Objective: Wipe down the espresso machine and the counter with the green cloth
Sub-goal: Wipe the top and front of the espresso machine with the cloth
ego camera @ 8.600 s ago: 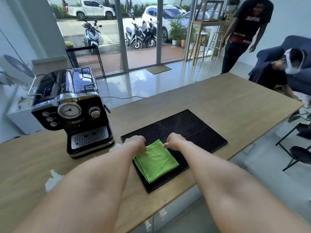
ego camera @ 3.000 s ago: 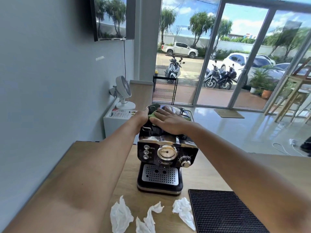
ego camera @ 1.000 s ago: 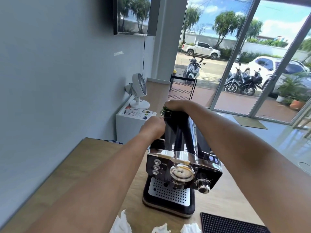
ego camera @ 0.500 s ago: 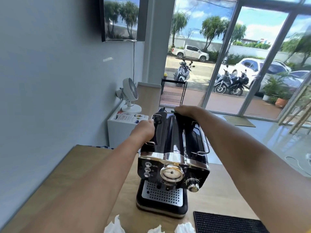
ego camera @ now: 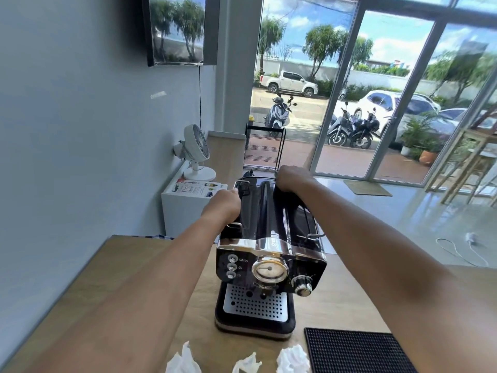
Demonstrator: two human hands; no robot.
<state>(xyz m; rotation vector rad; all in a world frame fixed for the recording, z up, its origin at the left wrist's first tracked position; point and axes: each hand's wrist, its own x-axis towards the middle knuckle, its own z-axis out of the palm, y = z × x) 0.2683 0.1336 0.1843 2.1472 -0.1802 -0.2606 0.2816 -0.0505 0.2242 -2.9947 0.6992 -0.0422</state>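
The black and chrome espresso machine [ego camera: 269,267] stands on the wooden counter [ego camera: 129,265], front panel facing me. My left hand [ego camera: 224,201] is closed on the rail at the machine's upper left side, holding it steady. My right hand [ego camera: 291,179] lies curled over the rear edge of the machine's top. The green cloth is almost wholly hidden under that hand, so I cannot see how it lies.
Three crumpled white tissues [ego camera: 184,359] lie on the counter in front of the machine. A black rubber mat [ego camera: 355,351] sits at the lower right. Behind the counter are a white cabinet [ego camera: 183,208] with a fan [ego camera: 196,149], and the grey wall close on the left.
Since three seconds ago my right hand slid with the cloth from the front of the machine's top to its rear edge. My left hand shifted onto the left rail.
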